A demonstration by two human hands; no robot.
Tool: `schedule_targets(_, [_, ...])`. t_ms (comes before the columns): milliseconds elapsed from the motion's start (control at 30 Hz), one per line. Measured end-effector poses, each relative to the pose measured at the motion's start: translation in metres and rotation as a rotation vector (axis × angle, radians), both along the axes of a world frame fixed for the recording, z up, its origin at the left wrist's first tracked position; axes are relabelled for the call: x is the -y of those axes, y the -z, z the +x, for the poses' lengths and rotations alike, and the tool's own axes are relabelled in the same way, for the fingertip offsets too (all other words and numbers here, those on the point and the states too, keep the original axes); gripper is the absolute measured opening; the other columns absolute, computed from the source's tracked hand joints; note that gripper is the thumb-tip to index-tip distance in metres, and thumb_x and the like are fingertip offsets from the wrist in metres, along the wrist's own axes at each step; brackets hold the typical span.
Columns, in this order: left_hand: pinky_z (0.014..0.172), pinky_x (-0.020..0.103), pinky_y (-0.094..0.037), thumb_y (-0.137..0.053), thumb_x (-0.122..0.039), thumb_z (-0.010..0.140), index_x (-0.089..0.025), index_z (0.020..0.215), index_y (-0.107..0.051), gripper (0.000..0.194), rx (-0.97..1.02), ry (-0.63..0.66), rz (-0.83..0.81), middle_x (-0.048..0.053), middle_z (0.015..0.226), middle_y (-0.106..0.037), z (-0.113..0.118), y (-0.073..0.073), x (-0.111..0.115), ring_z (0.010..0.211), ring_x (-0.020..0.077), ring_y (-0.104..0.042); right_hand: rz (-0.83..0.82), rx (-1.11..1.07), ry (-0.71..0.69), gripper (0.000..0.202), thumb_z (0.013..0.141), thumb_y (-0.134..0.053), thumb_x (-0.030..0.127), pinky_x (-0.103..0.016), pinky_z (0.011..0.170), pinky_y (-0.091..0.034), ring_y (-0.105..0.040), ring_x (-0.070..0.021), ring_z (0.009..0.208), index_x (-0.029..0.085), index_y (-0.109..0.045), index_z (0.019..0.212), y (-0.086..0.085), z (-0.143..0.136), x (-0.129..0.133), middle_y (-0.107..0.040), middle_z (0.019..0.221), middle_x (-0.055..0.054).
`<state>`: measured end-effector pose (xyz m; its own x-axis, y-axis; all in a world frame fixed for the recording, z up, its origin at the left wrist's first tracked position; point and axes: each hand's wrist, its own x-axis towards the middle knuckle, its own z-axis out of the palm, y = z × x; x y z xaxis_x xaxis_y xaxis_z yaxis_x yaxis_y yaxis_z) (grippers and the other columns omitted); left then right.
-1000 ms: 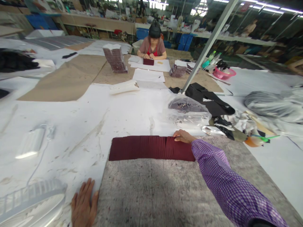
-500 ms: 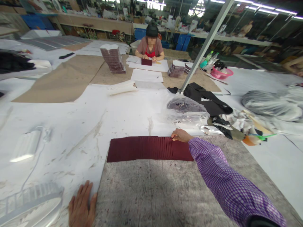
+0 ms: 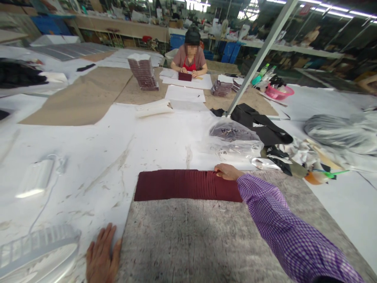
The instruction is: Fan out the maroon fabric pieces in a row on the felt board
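Observation:
A row of overlapping maroon fabric pieces, fanned like stairs through its middle, lies across a stained grey board. At the far edge of the row, right of its middle, my right hand has its fingers bent together on the top piece; the thumb is mostly hidden. A purple checked sleeve covers that arm and crosses the right end of the row. My left hand rests flat, fingers stretched out, on the white table covering beside the board's left edge. It holds nothing.
A clear fan-like appliance and a white lamp with a cord are at left. Past the board lie a plastic bag, black cloth and a slanted metal post. Across the table, a co-worker handles a maroon stack.
The whole view has shifted slightly, so everything sits a little further right. Both hands keep their places relative to the maroon pieces and the board.

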<state>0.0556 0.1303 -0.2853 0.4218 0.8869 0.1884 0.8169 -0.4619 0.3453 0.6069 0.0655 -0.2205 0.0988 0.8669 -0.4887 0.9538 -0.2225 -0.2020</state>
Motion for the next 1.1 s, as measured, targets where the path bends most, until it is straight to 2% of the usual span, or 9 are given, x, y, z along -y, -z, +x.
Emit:
schedule_targets(233, [0.114,0.051,-0.019,-0.034,-0.033,0.091,-0.019,0.14,-0.033,0.05,-0.006,0.001,0.005,0.015,0.142,-0.045,0.0,-0.002,0.001,0.138,0.0254,-0.029,0.016,-0.026,0.008,0.024,0.094,-0.051,0.033,-0.038,0.081,-0.05,-0.062,-0.0179,0.088,0.016,-0.059,0.108,0.002,0.0,0.008,-0.064,0.098,-0.005])
schedule_targets(567, [0.114,0.051,-0.018,-0.035,-0.033,0.091,-0.018,0.139,-0.035,0.05,-0.001,0.001,0.002,0.015,0.142,-0.045,0.0,-0.002,0.001,0.139,0.0252,-0.029,-0.013,-0.037,-0.041,0.023,0.093,-0.052,0.034,-0.038,0.081,-0.05,-0.061,-0.018,0.089,0.016,-0.06,0.105,0.008,0.003,0.0,-0.064,0.099,-0.005])
schedule_targets(1100, [0.114,0.052,-0.019,-0.033,-0.035,0.091,-0.021,0.14,-0.034,0.051,0.013,-0.006,-0.001,0.014,0.142,-0.045,0.002,-0.003,0.0,0.138,0.0258,-0.03,-0.052,-0.002,-0.069,0.021,0.093,-0.053,0.029,-0.039,0.082,-0.051,-0.062,-0.0181,0.09,0.016,-0.059,0.109,0.0,-0.006,-0.006,-0.064,0.103,-0.006])
